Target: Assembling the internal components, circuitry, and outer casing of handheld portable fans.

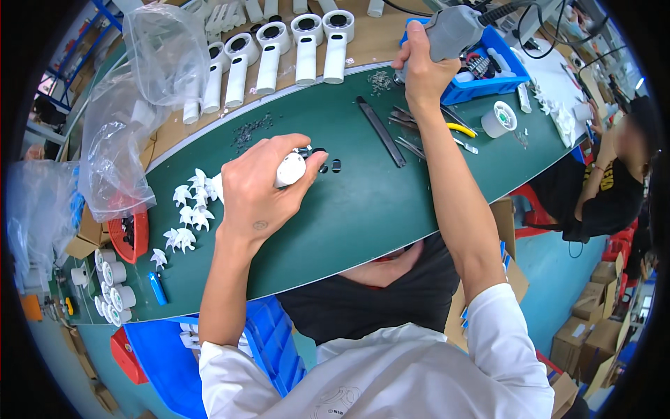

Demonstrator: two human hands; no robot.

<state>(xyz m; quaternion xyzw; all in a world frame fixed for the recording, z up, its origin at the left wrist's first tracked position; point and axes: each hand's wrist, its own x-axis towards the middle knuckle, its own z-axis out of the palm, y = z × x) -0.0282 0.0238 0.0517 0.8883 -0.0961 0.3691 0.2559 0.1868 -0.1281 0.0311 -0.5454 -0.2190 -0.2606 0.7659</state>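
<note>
Head view, left hand (259,183) curled round smooth white part (289,170), seemingly cylindrical, right hand (426,75) gripping grey tool (454,32)

Held casing (291,171): glossy plastic
Power tool (452,33): matt plastic
Bag (162,59): crinkled, shiny film
Desk (363,216): smooth, low sheen
</note>
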